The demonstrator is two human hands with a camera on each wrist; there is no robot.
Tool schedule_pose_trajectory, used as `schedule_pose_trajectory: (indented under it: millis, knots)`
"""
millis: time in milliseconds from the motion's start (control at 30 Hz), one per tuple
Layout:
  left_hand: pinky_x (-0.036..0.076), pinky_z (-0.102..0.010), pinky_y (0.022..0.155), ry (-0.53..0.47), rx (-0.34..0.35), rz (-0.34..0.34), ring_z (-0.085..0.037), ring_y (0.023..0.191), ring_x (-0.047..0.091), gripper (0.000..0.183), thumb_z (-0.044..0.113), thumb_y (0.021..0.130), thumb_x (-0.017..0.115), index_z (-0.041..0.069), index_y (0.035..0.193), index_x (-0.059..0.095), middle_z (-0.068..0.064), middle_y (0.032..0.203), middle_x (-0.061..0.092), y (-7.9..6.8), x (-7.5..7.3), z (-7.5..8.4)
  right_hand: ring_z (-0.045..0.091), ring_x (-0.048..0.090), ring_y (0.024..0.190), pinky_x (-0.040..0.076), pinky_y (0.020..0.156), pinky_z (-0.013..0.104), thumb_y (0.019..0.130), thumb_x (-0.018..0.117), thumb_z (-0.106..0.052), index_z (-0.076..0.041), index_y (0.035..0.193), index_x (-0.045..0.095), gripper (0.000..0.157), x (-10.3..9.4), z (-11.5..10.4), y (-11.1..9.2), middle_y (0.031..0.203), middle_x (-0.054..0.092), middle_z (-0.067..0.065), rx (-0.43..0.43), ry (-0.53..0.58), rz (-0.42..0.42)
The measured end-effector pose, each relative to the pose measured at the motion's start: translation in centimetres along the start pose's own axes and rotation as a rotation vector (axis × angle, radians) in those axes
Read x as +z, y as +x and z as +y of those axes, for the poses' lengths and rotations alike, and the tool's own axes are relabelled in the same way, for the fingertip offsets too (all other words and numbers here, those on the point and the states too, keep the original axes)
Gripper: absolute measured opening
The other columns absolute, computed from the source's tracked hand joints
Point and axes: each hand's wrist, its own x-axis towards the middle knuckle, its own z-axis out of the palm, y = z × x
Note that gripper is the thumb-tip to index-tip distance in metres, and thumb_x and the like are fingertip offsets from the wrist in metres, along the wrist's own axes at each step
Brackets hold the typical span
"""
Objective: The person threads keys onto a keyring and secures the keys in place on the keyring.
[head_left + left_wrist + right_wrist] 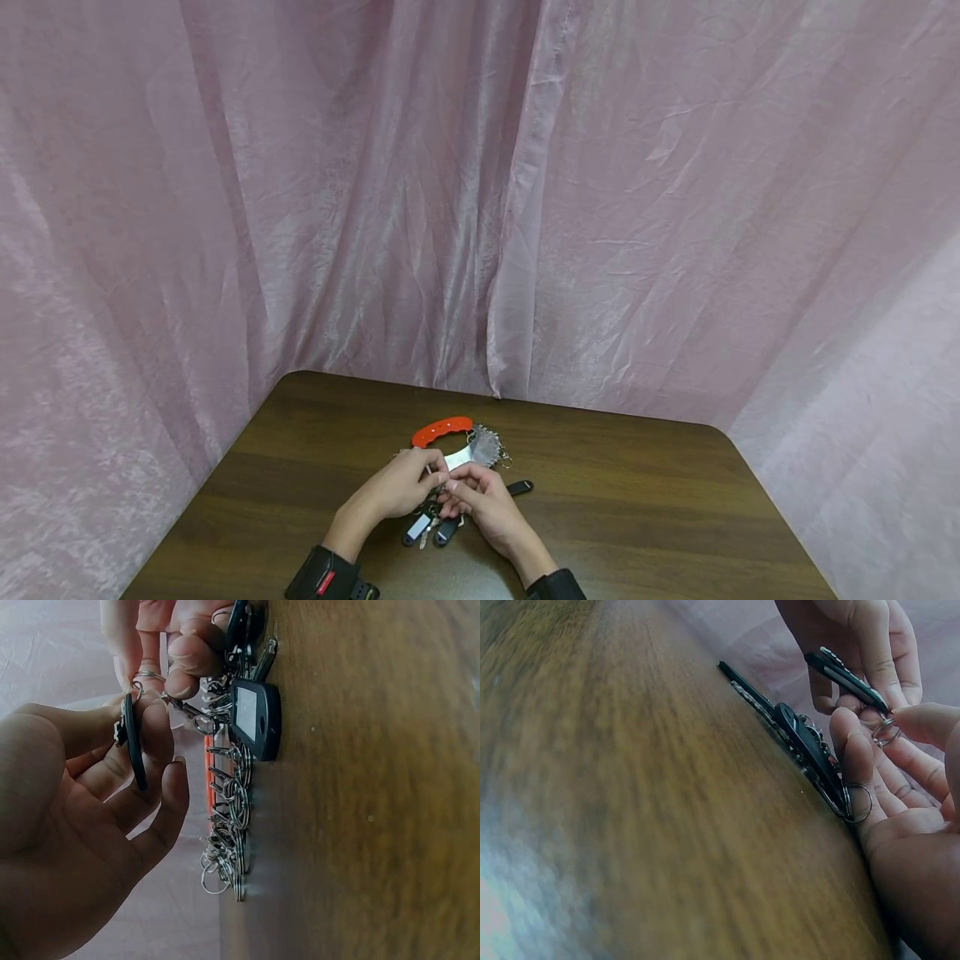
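Near the middle of the table both hands meet over a key holder, a ring-shaped piece with a red grip (442, 428) and a silver metal plate (487, 446) edged with small clips and rings. In the left wrist view the left hand (401, 485) pinches a black key tag (133, 746) with a key lying along it. The right hand (486, 504) pinches a split ring (887, 735) at the tag's end between thumb and finger. Below the hands lie a white-labelled black tag (418, 528), another black tag (447, 532) and a key (425, 538).
To the right of the right hand, one more black tag (521, 487) lies on the brown wooden table (637, 500). A pink curtain (420, 208) hangs behind the table's far edge. Black bands (324, 577) are worn on both wrists.
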Motion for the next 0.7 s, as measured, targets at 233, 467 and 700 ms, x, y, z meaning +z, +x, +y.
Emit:
schedule_pose_trajectory:
  millis: [233, 467, 700]
  knots:
    - [0.046, -0.031, 0.064, 0.003, 0.003, 0.001, -0.01, 0.071, 0.056, 0.01, 0.018, 0.106, 0.066, 0.019, 0.097, 0.067, 0.006, 0.08, 0.061, 0.02, 0.12, -0.05, 0.015, 0.071, 0.074, 0.058, 0.07, 0.027, 0.106, 0.062, -0.008, 0.02, 0.123, 0.053, 0.034, -0.05, 0.04, -0.04, 0.101, 0.067, 0.029, 0.005, -0.003, 0.009]
    - [0.046, -0.031, 0.065, 0.005, 0.01, 0.003, -0.01, 0.072, 0.056, 0.012, 0.017, 0.106, 0.066, 0.019, 0.095, 0.067, 0.006, 0.08, 0.062, 0.08, 0.11, -0.15, 0.016, 0.071, 0.074, 0.057, 0.07, 0.027, 0.106, 0.061, -0.007, 0.02, 0.123, 0.052, 0.033, -0.04, -0.02, -0.04, 0.099, 0.067, 0.02, 0.006, 0.007, 0.008]
    - [0.046, -0.031, 0.064, -0.002, 0.003, 0.003, -0.011, 0.071, 0.056, 0.011, 0.017, 0.107, 0.065, 0.019, 0.096, 0.067, 0.006, 0.08, 0.061, -0.06, 0.0, -0.03, 0.017, 0.071, 0.075, 0.057, 0.07, 0.027, 0.107, 0.061, -0.01, 0.016, 0.125, 0.055, 0.033, -0.02, 0.01, 0.04, 0.102, 0.067, 0.027, 0.011, 0.013, 0.01]
